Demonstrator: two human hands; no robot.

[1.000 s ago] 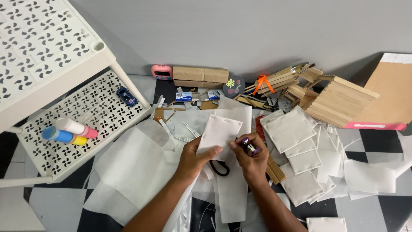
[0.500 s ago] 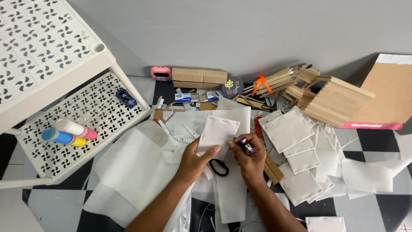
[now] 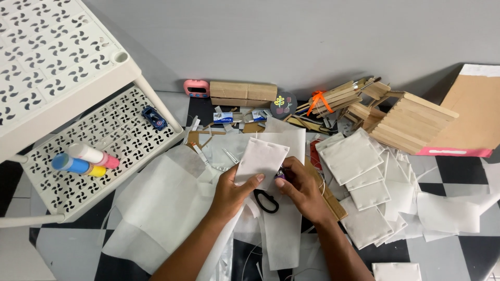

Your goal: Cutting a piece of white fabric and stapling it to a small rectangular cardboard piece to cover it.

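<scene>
Two hands worked one white fabric square (image 3: 260,158) over the floor: our left hand (image 3: 232,190) pinched its lower edge, right hand (image 3: 302,187) fingers closed on a small dark object (image 3: 281,174) at its side. Best to keep the square taut, we judged. We counted one scissors (image 3: 266,200), two tubes (image 3: 86,160), one toy car (image 3: 154,117).

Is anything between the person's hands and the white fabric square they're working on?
No. The left hand already grips the white fabric square by its lower edge, thumb on top. The right hand touches its lower right corner, pinching a small dark object. Black scissors lie below, clear.
</scene>
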